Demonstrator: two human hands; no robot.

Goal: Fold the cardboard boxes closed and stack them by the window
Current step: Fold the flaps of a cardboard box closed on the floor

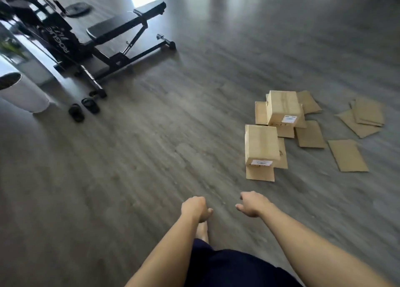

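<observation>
Two brown cardboard boxes stand on the grey wood floor at the right, flaps splayed flat around their bases. The nearer box (261,144) carries a white label on its front; the farther box (283,108) sits just behind it, also labelled. Flat cardboard sheets (347,155) lie scattered to their right. My left hand (194,207) and my right hand (252,203) hang low in the middle of the view, fingers loosely curled, holding nothing. Both hands are well short of the boxes.
A black weight bench (121,33) and a black exercise machine (49,33) stand at the upper left, with a weight plate (78,9) behind. A pair of black slippers (84,109) and a white cylindrical planter (20,93) sit at the left. My bare foot (202,232) shows below my hands.
</observation>
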